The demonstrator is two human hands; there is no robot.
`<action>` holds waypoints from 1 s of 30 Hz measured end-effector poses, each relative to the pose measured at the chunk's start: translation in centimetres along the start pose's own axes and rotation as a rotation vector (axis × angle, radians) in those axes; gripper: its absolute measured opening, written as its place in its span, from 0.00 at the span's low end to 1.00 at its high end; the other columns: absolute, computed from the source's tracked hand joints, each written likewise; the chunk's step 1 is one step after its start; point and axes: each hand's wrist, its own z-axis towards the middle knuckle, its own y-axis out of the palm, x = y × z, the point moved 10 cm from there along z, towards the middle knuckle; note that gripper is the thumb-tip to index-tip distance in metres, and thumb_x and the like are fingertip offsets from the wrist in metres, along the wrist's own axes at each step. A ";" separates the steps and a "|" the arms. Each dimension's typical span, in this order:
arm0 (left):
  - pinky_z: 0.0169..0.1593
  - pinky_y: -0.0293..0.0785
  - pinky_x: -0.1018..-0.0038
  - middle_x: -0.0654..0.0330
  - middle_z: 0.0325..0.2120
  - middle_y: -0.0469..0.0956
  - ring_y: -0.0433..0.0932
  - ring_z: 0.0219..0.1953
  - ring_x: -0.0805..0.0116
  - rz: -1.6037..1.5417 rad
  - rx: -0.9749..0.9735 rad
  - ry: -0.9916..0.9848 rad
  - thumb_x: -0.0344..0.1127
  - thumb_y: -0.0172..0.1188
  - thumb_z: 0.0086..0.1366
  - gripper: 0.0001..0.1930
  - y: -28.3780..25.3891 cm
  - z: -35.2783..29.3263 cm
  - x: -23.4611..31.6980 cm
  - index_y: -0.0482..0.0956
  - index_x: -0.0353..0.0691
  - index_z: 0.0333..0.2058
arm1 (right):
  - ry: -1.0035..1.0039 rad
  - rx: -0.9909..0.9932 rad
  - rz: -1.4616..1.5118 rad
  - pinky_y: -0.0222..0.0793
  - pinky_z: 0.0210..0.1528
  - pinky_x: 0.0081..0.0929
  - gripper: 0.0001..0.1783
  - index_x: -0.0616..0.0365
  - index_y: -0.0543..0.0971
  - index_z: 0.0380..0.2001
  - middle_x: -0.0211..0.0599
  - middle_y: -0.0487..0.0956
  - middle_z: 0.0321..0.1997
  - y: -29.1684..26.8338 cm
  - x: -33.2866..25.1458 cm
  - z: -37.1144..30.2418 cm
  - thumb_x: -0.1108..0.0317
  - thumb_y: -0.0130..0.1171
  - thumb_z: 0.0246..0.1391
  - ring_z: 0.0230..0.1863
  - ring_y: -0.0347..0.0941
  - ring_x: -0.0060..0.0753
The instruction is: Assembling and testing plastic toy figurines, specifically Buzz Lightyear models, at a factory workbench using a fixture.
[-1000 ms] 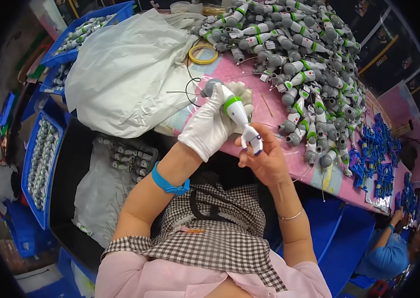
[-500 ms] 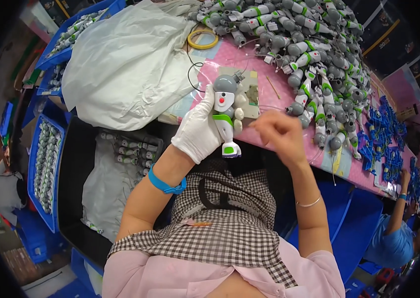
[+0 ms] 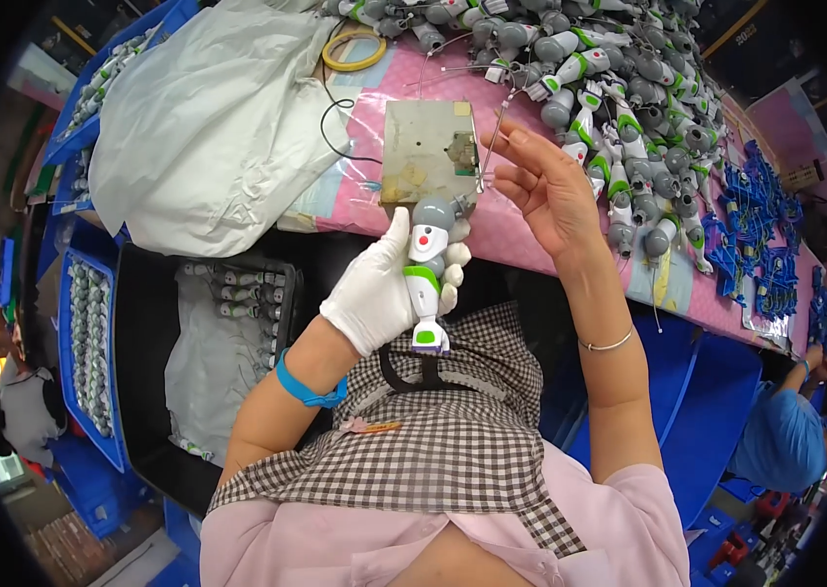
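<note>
A toy figure's arm [image 3: 422, 282], white and green with grey ball joints and a red button, lies upright along my left hand [image 3: 380, 290]. That hand wears a white glove and is wrapped round the arm, grey ball end away from me. My bare right hand [image 3: 552, 188] is raised just beyond and to the right, fingertips pinched at a thin grey wire [image 3: 492, 149] that runs up from near the ball end. Behind the toy arm, a flat metal box [image 3: 419, 137] with a cut-out corner sits on the pink table edge.
Many similar toy arms [image 3: 619, 98] are heaped at the far right. Blue frames [image 3: 760, 254] stand beyond them. White sheeting [image 3: 208, 127] and a yellow tape roll [image 3: 354, 51] lie at left. A black bin [image 3: 144, 391] and blue tray [image 3: 112, 411] hold more arms. A co-worker [image 3: 780, 435] sits at right.
My left hand has come down toward me with the toy arm, uncovering the metal box. My right hand has risen, and its fingers have unfolded from a loose fist toward the wire.
</note>
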 end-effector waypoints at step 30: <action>0.35 0.75 0.79 0.63 0.32 0.75 0.76 0.30 0.75 0.600 0.268 0.371 0.44 0.54 0.65 0.17 1.2 0.2 5.3 0.69 0.39 0.46 | 0.207 -0.354 -0.849 0.50 0.17 0.13 0.11 0.60 0.76 0.24 0.22 0.69 0.17 0.5 2.1 3.9 0.65 0.51 0.53 0.16 0.56 0.11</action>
